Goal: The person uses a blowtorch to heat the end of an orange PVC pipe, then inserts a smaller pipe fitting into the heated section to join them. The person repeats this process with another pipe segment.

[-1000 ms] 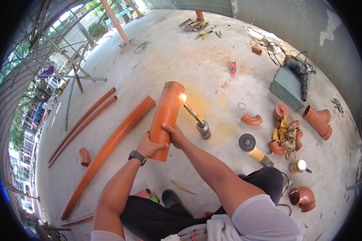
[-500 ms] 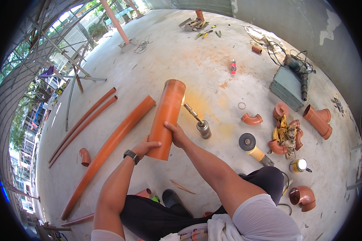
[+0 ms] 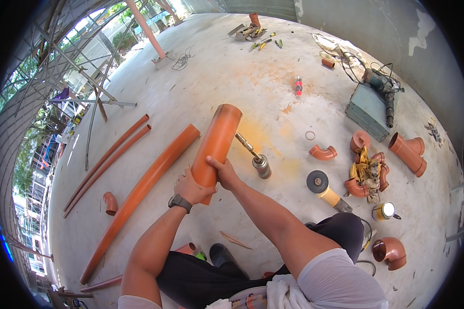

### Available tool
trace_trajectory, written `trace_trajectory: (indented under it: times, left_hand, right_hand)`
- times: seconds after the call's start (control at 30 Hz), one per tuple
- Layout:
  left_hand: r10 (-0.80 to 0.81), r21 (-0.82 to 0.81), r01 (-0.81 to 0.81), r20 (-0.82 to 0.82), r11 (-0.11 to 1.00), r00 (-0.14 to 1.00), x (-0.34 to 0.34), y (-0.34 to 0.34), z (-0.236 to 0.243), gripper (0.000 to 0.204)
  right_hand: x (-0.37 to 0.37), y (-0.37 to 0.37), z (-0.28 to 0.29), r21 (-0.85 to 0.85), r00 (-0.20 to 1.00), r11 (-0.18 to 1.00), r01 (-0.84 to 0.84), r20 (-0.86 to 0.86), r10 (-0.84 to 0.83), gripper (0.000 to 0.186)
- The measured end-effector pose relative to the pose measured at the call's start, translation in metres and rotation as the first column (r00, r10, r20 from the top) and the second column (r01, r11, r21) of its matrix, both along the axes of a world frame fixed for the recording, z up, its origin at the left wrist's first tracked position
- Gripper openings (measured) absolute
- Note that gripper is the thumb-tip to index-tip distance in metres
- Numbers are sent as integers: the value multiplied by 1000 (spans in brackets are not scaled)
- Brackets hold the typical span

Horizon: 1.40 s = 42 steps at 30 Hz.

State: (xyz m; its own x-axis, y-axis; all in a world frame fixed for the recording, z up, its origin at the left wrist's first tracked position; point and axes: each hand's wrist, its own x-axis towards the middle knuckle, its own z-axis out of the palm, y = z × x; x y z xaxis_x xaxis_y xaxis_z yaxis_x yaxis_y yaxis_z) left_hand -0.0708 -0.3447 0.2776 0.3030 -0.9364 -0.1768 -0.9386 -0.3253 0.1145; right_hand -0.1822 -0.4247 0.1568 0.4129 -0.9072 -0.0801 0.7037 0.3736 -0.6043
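Holding the short wide pipe (image 3: 217, 140) above the middle of the floor (image 3: 201, 67), well in from every edge, with the far end tilted toward the floor's back edge. Grasping the near end with the left hand (image 3: 193, 188), wrapped around its side; gripping a little higher with the right hand (image 3: 224, 173), thumb laid over the pipe and the other fingers mostly hidden. Aiming the upper part close beside the tip of the torch (image 3: 256, 156), resting on the floor just to the right. Cannot see any flame at that tip, so cannot tell whether lit. Seems, judging by this placing, to be at the stage of turning or shifting the far end past the heat. Calls next, as a judgement, for a steady two-handed hold, a slow even turn, a gap between pipe and torch tip, and fingers low on the pipe, well apart from the hot end. Lying untouched: toward the floor's left edge, the long pipe (image 3: 139, 196); toward its right edge, on the side of the wall (image 3: 366, 31), the elbow (image 3: 322, 153) and the grinder (image 3: 329, 195).
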Motion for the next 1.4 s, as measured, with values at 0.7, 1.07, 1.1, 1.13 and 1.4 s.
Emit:
trace_trajectory:
  times: [0.7,1.07,1.1,1.13,1.4]
  left_hand:
    - [-29,-7,30,-464,1000,885,40,-9,-13,133]
    - [-61,-41,45,-560,998,827,47,-11,-23,128]
    - [-26,-5,30,-623,1000,782,52,-11,-26,126]
    - [9,32,17,-681,999,732,57,-11,-28,124]
    - [-17,-13,12,-551,1000,834,48,-11,-23,120]
  right_hand:
    - [-2,3,2,-34,999,998,-44,-23,44,75]
    - [-3,-1,-4,-45,996,996,-81,-50,79,78]
    - [-3,0,-5,-36,993,994,-100,-64,98,78]
    - [-4,2,-6,-26,990,992,-119,-77,117,78]
    - [-2,0,1,-16,994,994,-105,-11,105,76]
